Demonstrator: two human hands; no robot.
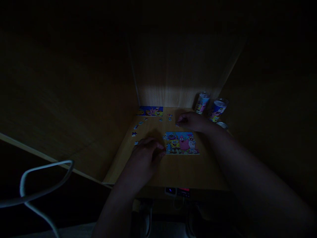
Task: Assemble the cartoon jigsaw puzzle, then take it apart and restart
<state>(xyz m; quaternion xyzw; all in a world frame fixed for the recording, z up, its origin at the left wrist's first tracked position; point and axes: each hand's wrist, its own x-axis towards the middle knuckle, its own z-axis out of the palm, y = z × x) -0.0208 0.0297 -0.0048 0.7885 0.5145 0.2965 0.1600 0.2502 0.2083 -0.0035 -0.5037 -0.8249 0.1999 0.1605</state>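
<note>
Very dark shot, only the middle of the frame is lit. Wooden bench (pixel 178 168) at centre, with a partly built cartoon puzzle (pixel 182 142) lying flat on it just right of centre.

Left hand (pixel 146 153) is palm down, left of the puzzle, fingers curled and close together, tips touching the puzzle's left edge. Too dark to tell if it pinches a piece.

Right hand (pixel 192 121) is above the puzzle, just beyond its far edge, fingers bunched with the tips at a small loose piece (pixel 177 125). Cannot tell whether it is gripped or only touched.

More scattered pieces (pixel 134 134) lie on the bench left of centre and above the left hand. A printed cartoon picture (pixel 150 111) lies flat at the back of the bench, above the pieces.

Two cartoon-printed cans (pixel 201 102) (pixel 217 109) stand side by side at the back right, near the right hand.

White cable (pixel 44 185) loops across the lower left of the frame, well apart from the bench.
</note>
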